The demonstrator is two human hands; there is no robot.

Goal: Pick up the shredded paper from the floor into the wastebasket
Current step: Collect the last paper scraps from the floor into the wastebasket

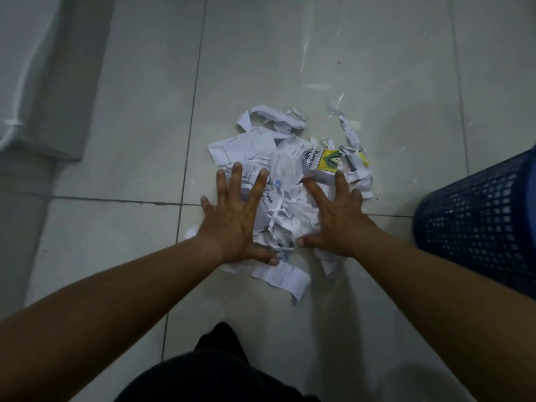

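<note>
A heap of torn white paper (285, 172) lies on the pale tiled floor in the middle of the head view; one scrap carries a yellow and green emblem. My left hand (236, 216) rests flat on the heap's left side with its fingers spread. My right hand (333, 216) lies flat on the right side, fingers spread, thumb pointing inward. Neither hand holds any paper. A dark blue mesh wastebasket (481, 224) stands at the right edge, a short way from my right forearm.
A grey-white fixture or wall base (49, 82) fills the upper left. My dark-clothed knee (214, 372) shows at the bottom centre. A few loose strips (349, 132) lie beyond the heap. Bare tiles stretch behind the pile.
</note>
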